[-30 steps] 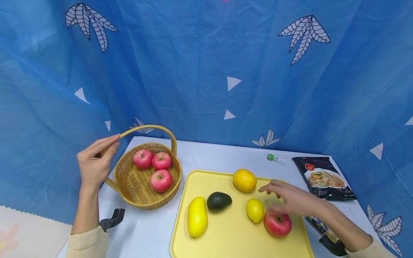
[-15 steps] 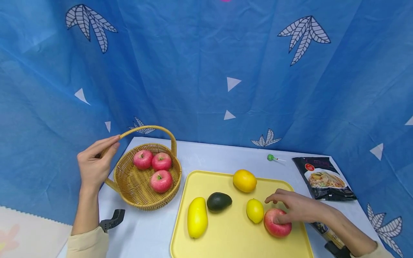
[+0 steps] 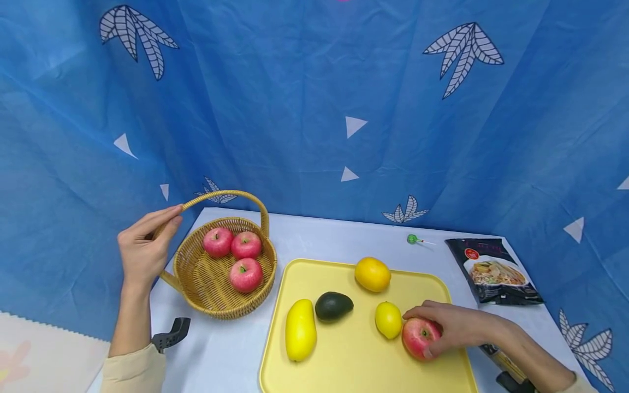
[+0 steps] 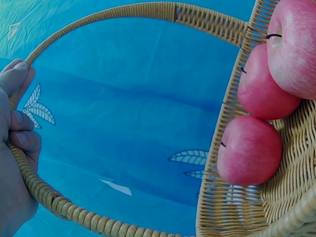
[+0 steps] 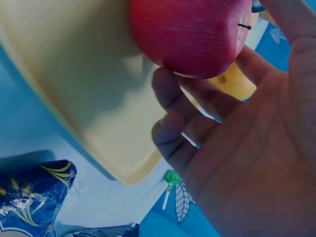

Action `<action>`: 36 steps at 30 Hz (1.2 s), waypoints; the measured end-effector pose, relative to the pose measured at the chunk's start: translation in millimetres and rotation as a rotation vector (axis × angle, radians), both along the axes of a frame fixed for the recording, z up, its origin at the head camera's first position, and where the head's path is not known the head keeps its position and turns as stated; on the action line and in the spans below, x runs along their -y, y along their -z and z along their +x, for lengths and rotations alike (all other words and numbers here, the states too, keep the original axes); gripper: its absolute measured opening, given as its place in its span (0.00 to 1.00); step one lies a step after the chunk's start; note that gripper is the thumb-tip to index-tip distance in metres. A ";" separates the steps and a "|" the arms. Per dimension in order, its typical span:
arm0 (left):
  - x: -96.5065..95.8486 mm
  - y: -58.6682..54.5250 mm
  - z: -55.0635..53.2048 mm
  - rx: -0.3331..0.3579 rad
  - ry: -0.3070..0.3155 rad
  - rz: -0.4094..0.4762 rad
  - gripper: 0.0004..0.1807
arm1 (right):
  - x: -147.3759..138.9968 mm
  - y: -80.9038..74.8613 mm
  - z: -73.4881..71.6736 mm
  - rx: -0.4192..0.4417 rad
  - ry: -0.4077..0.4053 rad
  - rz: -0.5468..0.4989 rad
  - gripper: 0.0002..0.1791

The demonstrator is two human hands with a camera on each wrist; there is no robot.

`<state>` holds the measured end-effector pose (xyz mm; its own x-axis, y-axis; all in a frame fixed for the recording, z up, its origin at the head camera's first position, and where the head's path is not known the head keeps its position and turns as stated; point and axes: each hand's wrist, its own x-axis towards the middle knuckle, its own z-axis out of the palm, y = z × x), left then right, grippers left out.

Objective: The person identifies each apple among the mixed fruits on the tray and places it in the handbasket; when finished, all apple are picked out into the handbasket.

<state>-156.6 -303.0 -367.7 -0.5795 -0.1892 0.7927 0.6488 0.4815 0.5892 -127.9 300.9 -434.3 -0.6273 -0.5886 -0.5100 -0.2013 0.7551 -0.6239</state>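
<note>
My left hand (image 3: pixel 144 245) grips the arched handle (image 4: pixel 103 222) of a round wicker basket (image 3: pixel 211 305), fingers wrapped round it in the left wrist view. Three red apples lie inside, one of them a front apple (image 3: pixel 245 275). On the yellow tray (image 3: pixel 363 365), my right hand (image 3: pixel 459 326) holds another red apple (image 3: pixel 420 335) near the right edge, thumb on the near side and fingers round the far side. In the right wrist view that apple (image 5: pixel 192 34) sits against the fingers, its stem facing the palm. A lemon (image 3: pixel 388 320) lies just left of it.
Also on the tray are a mango (image 3: pixel 301 331), a dark avocado (image 3: pixel 333 307) and an orange-yellow fruit (image 3: pixel 372 274). Behind the tray lies a green lollipop (image 3: pixel 413 239). A black noodle packet (image 3: pixel 493 271) lies at the right, and a blue curtain (image 3: pixel 304 109) hangs behind the table.
My right hand has come down and toward me from over the apple, its fingers and thumb now round it. The left hand and basket have stayed still.
</note>
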 end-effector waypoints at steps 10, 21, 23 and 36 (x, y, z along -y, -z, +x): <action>4.3 3.4 -4.2 0.010 -0.007 0.001 0.14 | 3.7 4.0 7.4 0.000 0.020 0.045 0.42; 7.1 7.5 -5.7 0.014 -0.008 0.000 0.14 | 5.6 7.3 9.4 -0.048 0.016 0.076 0.41; 6.6 7.1 -5.4 0.014 -0.007 0.002 0.14 | 5.6 7.4 9.5 -0.055 0.015 0.078 0.40; -0.4 -0.9 0.1 0.007 0.006 0.005 0.13 | 5.8 9.3 9.8 -0.060 0.030 0.083 0.39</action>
